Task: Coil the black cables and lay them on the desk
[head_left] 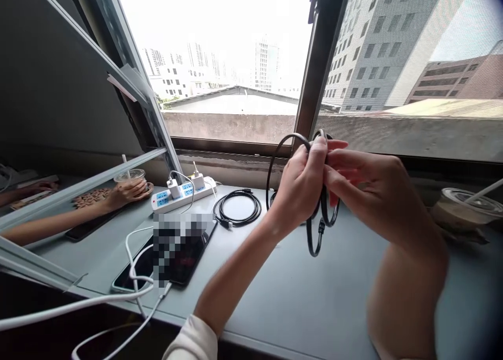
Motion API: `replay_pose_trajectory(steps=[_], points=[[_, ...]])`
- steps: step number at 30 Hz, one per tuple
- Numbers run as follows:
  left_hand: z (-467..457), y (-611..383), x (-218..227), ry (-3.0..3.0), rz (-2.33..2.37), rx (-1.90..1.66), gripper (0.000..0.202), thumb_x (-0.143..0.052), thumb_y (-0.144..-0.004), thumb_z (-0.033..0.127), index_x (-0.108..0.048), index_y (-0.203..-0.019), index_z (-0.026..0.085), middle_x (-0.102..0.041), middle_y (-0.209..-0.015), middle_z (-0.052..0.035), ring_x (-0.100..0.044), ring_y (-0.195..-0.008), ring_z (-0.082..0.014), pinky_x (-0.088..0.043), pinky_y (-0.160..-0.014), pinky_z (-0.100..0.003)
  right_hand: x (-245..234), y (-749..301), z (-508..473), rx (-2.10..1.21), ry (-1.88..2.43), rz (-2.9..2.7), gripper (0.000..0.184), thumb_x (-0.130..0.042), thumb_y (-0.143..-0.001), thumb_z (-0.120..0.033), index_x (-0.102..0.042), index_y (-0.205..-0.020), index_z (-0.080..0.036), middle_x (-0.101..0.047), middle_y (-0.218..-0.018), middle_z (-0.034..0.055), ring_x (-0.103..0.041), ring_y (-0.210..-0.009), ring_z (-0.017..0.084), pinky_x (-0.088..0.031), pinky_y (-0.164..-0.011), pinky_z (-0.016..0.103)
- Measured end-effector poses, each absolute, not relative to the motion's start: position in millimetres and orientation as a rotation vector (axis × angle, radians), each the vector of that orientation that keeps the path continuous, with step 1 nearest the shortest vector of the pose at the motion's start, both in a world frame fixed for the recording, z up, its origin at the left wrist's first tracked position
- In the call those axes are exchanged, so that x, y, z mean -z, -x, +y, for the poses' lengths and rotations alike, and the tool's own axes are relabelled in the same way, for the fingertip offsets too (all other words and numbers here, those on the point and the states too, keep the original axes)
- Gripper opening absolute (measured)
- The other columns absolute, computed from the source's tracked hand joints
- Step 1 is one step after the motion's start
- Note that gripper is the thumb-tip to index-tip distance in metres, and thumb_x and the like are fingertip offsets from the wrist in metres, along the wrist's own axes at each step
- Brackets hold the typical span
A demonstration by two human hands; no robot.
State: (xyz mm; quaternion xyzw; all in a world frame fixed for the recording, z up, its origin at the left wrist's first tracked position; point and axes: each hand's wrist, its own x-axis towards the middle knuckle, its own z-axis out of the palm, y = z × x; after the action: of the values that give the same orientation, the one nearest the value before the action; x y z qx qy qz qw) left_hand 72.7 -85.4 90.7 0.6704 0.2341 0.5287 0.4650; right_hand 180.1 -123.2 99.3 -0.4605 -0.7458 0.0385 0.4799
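l hand (304, 174) closed round looped blk cable (321, 227), up above counter (283, 286); r hand (367, 189) part-curled at same loops, can't tell if gripping; coiled blk cable (240, 223) lies nr power strip (183, 197)

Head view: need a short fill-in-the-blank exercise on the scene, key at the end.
1. The left hand grips a cable coloured ____.
2. In the picture, the coil on the desk lies to the ____ of the held cable.
3. The socket panels on the white power strip are ____.

Missing words: black; left; blue.
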Motion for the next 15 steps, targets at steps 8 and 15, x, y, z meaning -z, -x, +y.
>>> replay_pose_trajectory(steps=[8,15], points=[[-78,-64,-94,-1.758,0.59,-1.3,0.038,-0.034,-0.091,0.041,-0.061,-0.106,0.019,-0.065,-0.078,-0.0026,-0.06,-0.081,-0.0161,-0.047,-0.066,-0.023,-101,-188,-123,-0.258,1.058,-1.771,0.018,-0.053,-0.083,-0.032,-0.058,-0.098,-0.024,-0.057,-0.062,-0.0039,-0.051,-0.042,0.009,-0.044,-0.04,0.021],[-74,-51,-100,-1.79,0.639,-1.432,0.037,-0.037,-0.09,0.042,-0.067,-0.095,0.02,-0.066,-0.089,-0.0037,-0.059,-0.082,-0.0132,-0.045,-0.067,-0.023,-106,-203,-125,-0.156,0.968,-1.561,0.016,-0.056,-0.084,-0.03,-0.065,-0.095,-0.022,-0.055,-0.056,-0.0038,-0.049,-0.04,0.006,-0.038,-0.036,0.017]])
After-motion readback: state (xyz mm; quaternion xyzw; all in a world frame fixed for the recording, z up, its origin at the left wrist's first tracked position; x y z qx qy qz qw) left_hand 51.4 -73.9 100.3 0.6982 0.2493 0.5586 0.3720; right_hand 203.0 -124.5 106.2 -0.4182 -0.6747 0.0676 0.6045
